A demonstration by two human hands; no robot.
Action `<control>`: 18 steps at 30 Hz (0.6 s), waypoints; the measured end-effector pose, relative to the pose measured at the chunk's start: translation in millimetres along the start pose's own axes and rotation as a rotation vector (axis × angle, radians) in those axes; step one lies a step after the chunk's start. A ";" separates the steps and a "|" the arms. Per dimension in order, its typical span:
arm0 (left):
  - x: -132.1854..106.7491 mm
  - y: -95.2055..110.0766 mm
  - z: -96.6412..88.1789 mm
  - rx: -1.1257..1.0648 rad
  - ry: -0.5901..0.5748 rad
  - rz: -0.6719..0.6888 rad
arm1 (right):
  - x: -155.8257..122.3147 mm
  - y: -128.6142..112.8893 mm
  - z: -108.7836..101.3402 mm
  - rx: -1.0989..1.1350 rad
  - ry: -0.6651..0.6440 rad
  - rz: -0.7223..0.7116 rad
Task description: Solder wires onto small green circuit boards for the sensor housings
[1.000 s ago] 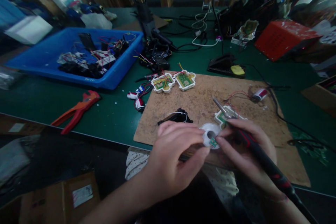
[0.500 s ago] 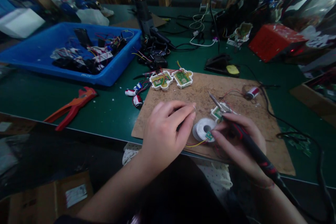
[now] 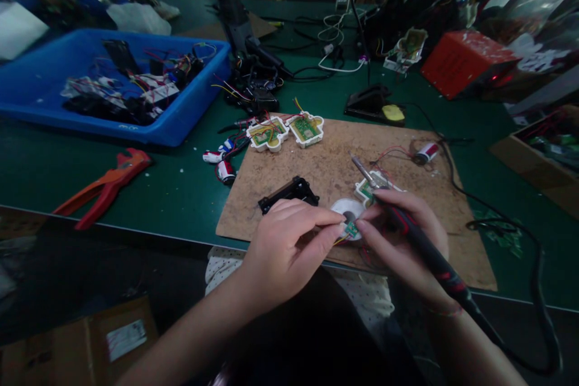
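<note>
My right hand (image 3: 407, 235) is closed around a soldering iron (image 3: 400, 220), whose metal tip points up and left. Thumb and finger of that hand also pinch a small green circuit board (image 3: 351, 228) with yellow and red wires. My left hand (image 3: 294, 241) is closed in a pinch at the board's left edge; a thin pale wire seems to be in its fingertips, mostly hidden. Behind the board stands a solder spool (image 3: 346, 208). A white housing with a green board (image 3: 365, 192) lies beyond the iron, and a black plastic frame (image 3: 289, 191) lies behind my left hand.
Two white housings with boards (image 3: 306, 129) lie at the back of the brown work board (image 3: 335, 157). To the left are orange-handled cutters (image 3: 108, 184) and a blue bin (image 3: 181, 120) of wired parts. An iron stand (image 3: 368, 101) and an orange box (image 3: 468, 63) stand behind. The iron's cable (image 3: 538, 289) loops at right.
My left hand has come down and right, bringing its pinched fingertips to the small circuit board. The black frame behind it is now uncovered. My right hand keeps the iron and board.
</note>
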State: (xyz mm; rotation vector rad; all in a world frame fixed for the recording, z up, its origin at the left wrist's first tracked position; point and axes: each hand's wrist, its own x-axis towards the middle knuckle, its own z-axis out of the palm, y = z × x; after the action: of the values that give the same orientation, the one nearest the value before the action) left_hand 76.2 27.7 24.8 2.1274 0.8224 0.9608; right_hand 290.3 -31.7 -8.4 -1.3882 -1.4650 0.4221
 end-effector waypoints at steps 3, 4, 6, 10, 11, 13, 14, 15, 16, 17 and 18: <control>-0.6 0.2 1.4 0.054 0.001 -0.039 | -0.6 -0.1 0.4 0.013 0.000 0.014; -0.7 0.2 1.4 0.055 -0.018 -0.052 | -0.6 -0.3 0.4 0.013 -0.001 0.016; -1.0 0.2 0.5 0.046 -0.066 -0.081 | -0.6 -0.6 0.3 0.017 -0.006 0.022; -3.2 1.7 -2.0 0.076 -0.138 -0.142 | -1.5 -0.2 0.5 0.062 -0.021 0.052; -3.8 2.7 -2.2 0.098 -0.150 -0.141 | -1.7 0.0 0.5 0.069 -0.020 0.054; -4.4 4.8 -2.2 0.141 -0.165 -0.123 | -2.0 0.2 0.5 0.062 -0.018 0.050; -4.4 5.8 -2.1 0.160 -0.167 -0.113 | -1.9 0.2 0.4 0.054 -0.017 0.047; -4.2 6.5 -1.8 0.175 -0.162 -0.104 | -1.8 0.0 0.2 0.046 -0.017 0.046; -4.0 7.0 -1.6 0.185 -0.154 -0.098 | -1.6 -0.2 0.0 0.039 -0.017 0.044; -3.7 7.0 -1.3 0.188 -0.139 -0.095 | -1.3 -0.5 -0.2 0.035 -0.016 0.040; -3.4 6.7 -1.0 0.186 -0.128 -0.092 | -1.1 -0.8 -0.3 0.031 -0.016 0.034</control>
State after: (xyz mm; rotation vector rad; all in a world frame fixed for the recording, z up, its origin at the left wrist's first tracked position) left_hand 75.3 21.5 29.1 2.2602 0.9675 0.7175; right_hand 289.9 -33.0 -8.1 -1.3896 -1.4442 0.4760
